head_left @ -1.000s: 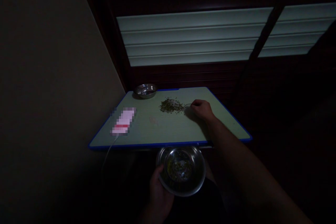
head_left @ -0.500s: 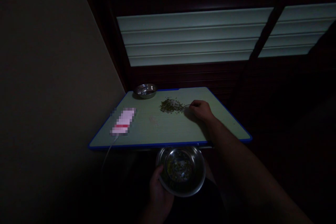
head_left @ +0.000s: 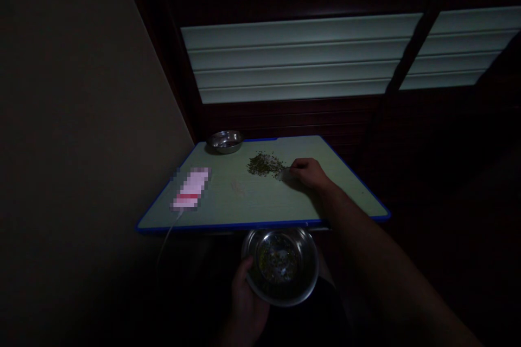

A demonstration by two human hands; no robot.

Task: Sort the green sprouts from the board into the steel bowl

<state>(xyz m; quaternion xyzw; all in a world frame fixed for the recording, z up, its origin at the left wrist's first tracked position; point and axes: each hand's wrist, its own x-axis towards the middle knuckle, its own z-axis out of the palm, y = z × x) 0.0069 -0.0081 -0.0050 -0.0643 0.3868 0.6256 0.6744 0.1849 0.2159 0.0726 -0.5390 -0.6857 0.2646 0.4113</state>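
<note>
My right hand (head_left: 308,171) is closed on a small pale, spoon-like scoop (head_left: 284,174), its handle hidden by the fingers. The scoop's tip meets the right edge of a loose heap of small dark-green grains or seeds (head_left: 264,165), spread on a pale-green board (head_left: 260,203) with a blue rim. Below the board's near edge, my left hand (head_left: 247,293) grips a shiny steel bowl (head_left: 306,276) by its left side, thumb over the rim. Some greenish bits lie in the bottom of this bowl.
A second, smaller steel bowl (head_left: 226,142) stands at the board's far left corner. A blurred-out phone (head_left: 191,188) lies at the left with a white cable (head_left: 166,236) hanging over the edge. A wall (head_left: 81,119) borders the left; dark wooden panels with pale slats (head_left: 301,59) rise behind.
My right hand has shifted slightly left and toward me, and the scoop has turned so its pale flat side shows. The left hand and its bowl stay nearly still.
</note>
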